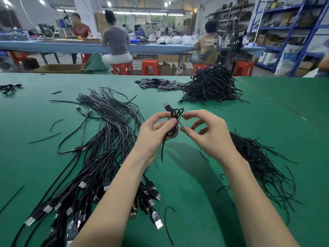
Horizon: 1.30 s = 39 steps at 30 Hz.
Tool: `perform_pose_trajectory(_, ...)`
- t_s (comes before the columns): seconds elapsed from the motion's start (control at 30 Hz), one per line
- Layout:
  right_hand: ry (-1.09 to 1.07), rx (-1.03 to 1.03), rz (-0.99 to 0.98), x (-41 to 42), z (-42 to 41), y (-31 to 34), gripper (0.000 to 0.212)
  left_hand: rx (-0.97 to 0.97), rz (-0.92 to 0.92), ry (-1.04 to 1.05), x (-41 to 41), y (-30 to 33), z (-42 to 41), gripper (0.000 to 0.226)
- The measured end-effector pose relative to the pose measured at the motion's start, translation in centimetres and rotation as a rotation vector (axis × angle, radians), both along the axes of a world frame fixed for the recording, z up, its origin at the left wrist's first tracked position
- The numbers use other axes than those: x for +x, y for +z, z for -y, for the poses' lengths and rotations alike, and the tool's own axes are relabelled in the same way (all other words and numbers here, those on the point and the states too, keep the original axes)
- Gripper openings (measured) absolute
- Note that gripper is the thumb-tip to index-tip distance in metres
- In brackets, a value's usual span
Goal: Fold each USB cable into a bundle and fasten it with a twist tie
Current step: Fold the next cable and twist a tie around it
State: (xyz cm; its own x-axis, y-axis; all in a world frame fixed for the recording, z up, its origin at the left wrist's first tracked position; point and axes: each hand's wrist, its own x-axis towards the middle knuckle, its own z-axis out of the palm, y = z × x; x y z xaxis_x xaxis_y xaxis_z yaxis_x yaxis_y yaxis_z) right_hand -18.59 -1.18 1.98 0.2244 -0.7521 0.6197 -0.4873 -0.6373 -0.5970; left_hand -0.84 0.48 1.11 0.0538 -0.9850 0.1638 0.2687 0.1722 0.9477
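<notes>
Black folded cable bundle stands upright at frame centre, gripped by the left hand; right hand beside it pinches the twist tie.

Left hand grips folded cable bundle above green table; right hand pinches twist tie at bundle. Loose cables lie left, spare ties right, finished pile far side
</notes>
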Motion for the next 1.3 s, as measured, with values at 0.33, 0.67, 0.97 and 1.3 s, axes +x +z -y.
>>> perform_pose_trajectory(0.33,-0.056,-0.148,-0.025,0.5,0.0,-0.3,0.008,0.048,0.015,-0.041,-0.2,0.0,-0.3,0.021)
perform_pose_trajectory(0.67,0.381,1.211,0.866,1.3,-0.4,0.6,0.008,-0.135,0.081,0.022,-0.6,-0.1,-0.6,0.02)
perform_pose_trajectory(0.97,0.082,0.163,-0.009,-0.2,-0.5,0.7,0.033,0.107,-0.097,-0.021,-0.1,0.3,-0.4,0.011)
perform_pose_trajectory(1.3,0.052,0.468,0.249,1.4,-0.2,0.3,0.016,0.13,-0.044,-0.043,-0.1,0.1,-0.3,0.012)
